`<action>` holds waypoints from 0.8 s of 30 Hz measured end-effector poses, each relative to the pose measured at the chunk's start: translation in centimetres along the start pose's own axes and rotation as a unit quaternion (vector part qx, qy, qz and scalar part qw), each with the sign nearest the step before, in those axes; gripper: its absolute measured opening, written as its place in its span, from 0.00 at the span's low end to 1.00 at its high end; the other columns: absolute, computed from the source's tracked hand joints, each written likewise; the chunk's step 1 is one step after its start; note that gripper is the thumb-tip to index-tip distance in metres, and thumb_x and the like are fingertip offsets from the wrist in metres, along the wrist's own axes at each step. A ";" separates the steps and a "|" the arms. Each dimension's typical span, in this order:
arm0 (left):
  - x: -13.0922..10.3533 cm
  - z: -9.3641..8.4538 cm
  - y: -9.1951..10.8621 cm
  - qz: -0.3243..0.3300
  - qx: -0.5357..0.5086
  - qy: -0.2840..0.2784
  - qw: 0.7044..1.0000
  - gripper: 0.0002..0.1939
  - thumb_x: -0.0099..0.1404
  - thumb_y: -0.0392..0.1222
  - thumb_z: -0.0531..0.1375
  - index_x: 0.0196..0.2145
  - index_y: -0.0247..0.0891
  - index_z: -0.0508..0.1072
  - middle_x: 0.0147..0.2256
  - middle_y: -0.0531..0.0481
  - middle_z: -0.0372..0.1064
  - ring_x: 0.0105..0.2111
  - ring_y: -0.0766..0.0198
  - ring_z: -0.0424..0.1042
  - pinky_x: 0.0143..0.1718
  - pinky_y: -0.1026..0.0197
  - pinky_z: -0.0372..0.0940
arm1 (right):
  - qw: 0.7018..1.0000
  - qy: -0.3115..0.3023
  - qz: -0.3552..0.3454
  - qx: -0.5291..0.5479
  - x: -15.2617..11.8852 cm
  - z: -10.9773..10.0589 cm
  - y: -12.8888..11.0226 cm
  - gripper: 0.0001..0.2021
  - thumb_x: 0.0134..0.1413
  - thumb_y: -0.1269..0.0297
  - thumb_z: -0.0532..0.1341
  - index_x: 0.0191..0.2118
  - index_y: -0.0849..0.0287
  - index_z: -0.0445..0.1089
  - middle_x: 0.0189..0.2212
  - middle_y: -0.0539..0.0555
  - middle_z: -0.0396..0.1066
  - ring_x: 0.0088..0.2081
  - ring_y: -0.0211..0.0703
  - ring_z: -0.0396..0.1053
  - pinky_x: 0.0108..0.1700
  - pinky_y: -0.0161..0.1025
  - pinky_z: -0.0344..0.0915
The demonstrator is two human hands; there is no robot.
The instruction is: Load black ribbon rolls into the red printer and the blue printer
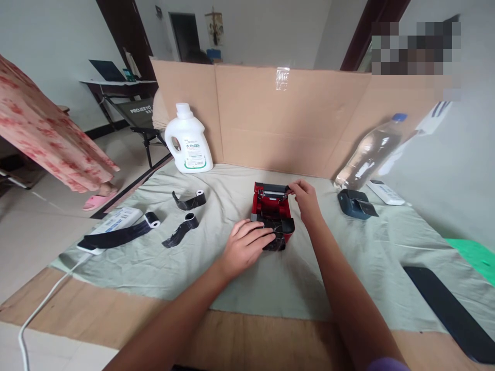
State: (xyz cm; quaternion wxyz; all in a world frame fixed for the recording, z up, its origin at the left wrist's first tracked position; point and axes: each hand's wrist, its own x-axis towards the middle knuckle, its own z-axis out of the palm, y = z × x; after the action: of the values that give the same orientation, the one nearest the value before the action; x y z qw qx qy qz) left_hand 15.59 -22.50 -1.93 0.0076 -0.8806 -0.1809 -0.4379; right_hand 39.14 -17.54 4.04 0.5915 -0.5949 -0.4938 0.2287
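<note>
A small red and black device point(289, 210) stands on the green-grey cloth with its lid raised, showing a red inside and a metallic roller. My left hand point(247, 242) lies over its near black part, fingers spread across dark, shiny material there. At the lid's right corner, the thumb and index finger of my right hand point(305, 200) pinch the edge. Left of the device are three black rolls with loose ends: one roll point(190, 201) at the back, another roll point(181, 230) nearer, and a longer roll point(124, 236) lying across a white box.
A white jug point(189, 141) and a cardboard screen point(286, 123) stand behind. On the right are a clear bottle point(369, 152), a dark device point(353, 204), a white remote-like object point(385, 192) and a black slab point(448, 309). A white cable point(46, 299) hangs at left; people are nearby.
</note>
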 end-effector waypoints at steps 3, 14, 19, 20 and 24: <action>0.1 -0.4 0.2 0.008 0.003 0.007 1.000 0.17 0.70 0.34 0.52 0.50 0.45 0.75 0.49 0.52 0.77 0.53 0.60 0.70 0.60 0.52 0.56 | 1.000 -0.008 0.008 0.011 -2.6 -0.4 0.7 0.09 0.47 0.59 0.58 0.34 0.58 0.69 0.36 0.52 0.72 0.41 0.45 0.67 0.43 0.40 0.64; -0.6 -0.4 -0.2 0.032 -0.011 -0.004 0.999 0.18 0.68 0.34 0.53 0.52 0.47 0.73 0.50 0.50 0.76 0.52 0.58 0.70 0.59 0.51 0.58 | 0.987 -0.048 0.031 0.153 -6.1 1.3 4.5 0.32 0.48 0.60 0.54 0.62 0.56 0.57 0.63 0.57 0.61 0.61 0.49 0.62 0.61 0.48 0.61; -0.3 -0.5 -0.9 -0.140 0.001 -0.005 0.990 0.27 0.67 0.43 0.60 0.62 0.45 0.63 0.62 0.42 0.63 0.57 0.51 0.65 0.55 0.48 0.62 | 0.988 -0.058 0.023 0.143 -6.8 1.4 4.5 0.33 0.50 0.61 0.52 0.64 0.56 0.56 0.64 0.56 0.61 0.64 0.49 0.60 0.63 0.50 0.59; -0.2 -0.5 -1.2 -0.180 -0.009 -0.014 0.984 0.31 0.66 0.45 0.60 0.65 0.44 0.58 0.62 0.41 0.62 0.57 0.51 0.65 0.55 0.48 0.63 | 0.988 -0.057 0.021 0.143 -6.9 1.4 4.6 0.33 0.50 0.61 0.52 0.64 0.56 0.56 0.64 0.56 0.61 0.64 0.49 0.60 0.64 0.51 0.58; -0.3 -0.4 -2.6 -0.233 -0.070 -0.067 0.968 0.37 0.68 0.47 0.58 0.69 0.44 0.47 0.60 0.43 0.66 0.53 0.53 0.68 0.54 0.48 0.64 | 0.986 -0.056 0.023 0.155 -7.1 1.4 4.9 0.32 0.51 0.61 0.52 0.65 0.53 0.56 0.65 0.54 0.60 0.65 0.49 0.59 0.64 0.52 0.58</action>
State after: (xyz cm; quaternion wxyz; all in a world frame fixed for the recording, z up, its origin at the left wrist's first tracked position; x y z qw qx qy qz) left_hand 14.28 -20.27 -2.30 -0.1684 -0.8396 -0.3503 -0.3794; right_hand 36.54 -22.06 -3.00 0.6425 -0.4934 -0.4707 0.3495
